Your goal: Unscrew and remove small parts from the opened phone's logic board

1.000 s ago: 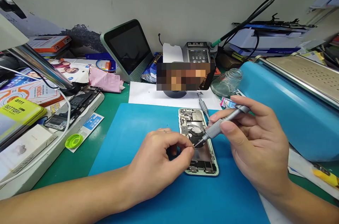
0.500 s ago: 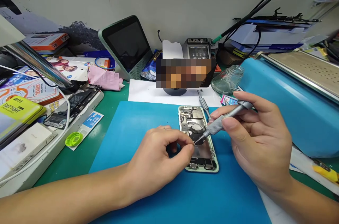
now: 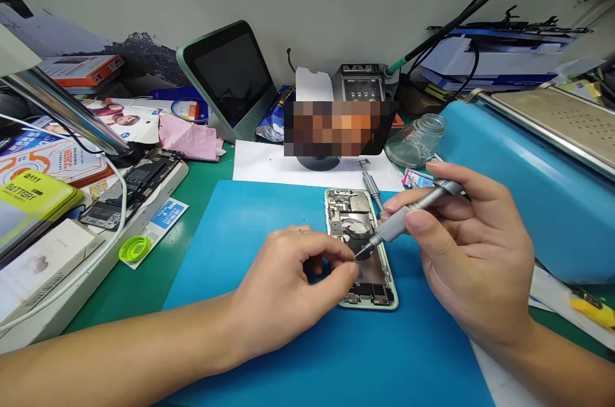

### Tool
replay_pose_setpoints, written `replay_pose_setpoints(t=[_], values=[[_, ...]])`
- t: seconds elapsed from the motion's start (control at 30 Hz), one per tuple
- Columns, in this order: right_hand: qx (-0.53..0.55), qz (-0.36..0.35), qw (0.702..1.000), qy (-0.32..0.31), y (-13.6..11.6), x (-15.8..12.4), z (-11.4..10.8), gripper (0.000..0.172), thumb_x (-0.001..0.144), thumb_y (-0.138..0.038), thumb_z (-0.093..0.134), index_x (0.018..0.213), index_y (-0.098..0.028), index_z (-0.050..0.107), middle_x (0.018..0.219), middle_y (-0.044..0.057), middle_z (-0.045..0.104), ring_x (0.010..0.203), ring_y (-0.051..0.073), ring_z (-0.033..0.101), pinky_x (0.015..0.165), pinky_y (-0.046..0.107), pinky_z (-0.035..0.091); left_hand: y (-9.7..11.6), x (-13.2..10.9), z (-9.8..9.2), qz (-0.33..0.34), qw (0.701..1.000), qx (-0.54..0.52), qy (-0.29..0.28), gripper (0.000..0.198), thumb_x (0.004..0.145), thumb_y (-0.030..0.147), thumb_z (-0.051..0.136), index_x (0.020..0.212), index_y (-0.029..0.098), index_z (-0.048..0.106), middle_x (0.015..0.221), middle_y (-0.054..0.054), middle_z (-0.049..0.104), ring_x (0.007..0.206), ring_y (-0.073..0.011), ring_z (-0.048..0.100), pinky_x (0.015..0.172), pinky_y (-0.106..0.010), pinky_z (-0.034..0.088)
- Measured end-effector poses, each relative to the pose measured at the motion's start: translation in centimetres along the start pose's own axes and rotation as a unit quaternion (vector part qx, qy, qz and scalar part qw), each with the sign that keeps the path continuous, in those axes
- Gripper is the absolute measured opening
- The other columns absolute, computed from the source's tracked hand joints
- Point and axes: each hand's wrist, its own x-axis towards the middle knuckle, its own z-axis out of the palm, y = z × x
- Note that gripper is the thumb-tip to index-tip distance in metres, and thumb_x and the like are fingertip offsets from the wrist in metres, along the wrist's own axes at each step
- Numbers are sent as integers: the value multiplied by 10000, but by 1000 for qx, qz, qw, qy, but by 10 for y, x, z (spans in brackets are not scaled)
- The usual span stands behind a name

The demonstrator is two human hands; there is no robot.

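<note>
An opened phone with its insides bare lies on a blue mat. My right hand is closed around a grey precision screwdriver. The tool slants down to the left and its tip touches the middle of the phone. My left hand rests on the mat at the phone's left edge. Its thumb and forefinger are pinched together right by the screwdriver tip; what they hold, if anything, is too small to see.
A second screwdriver lies behind the phone. A glass jar, a smart display and a soldering station stand at the back. A blue machine fills the right side. A dismantled phone, a green cap and boxes crowd the left.
The view has shifted slightly. My left thumb and forefinger have closed tighter beside the screwdriver tip. The screwdriver stays on the same spot of the phone.
</note>
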Motion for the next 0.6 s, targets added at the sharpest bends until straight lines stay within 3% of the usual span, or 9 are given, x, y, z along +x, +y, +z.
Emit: replay_pose_setpoints(t=[0.6], values=[[-12, 7, 1000, -1, -3, 0, 1, 363, 959, -246, 759, 1290, -371, 675, 943, -10, 799, 877, 168, 756, 695, 251, 650, 0, 2, -1, 18, 1000, 7, -5, 109, 922, 180, 707, 876, 236, 789, 727, 78, 721, 695, -107, 617, 708, -258, 425]])
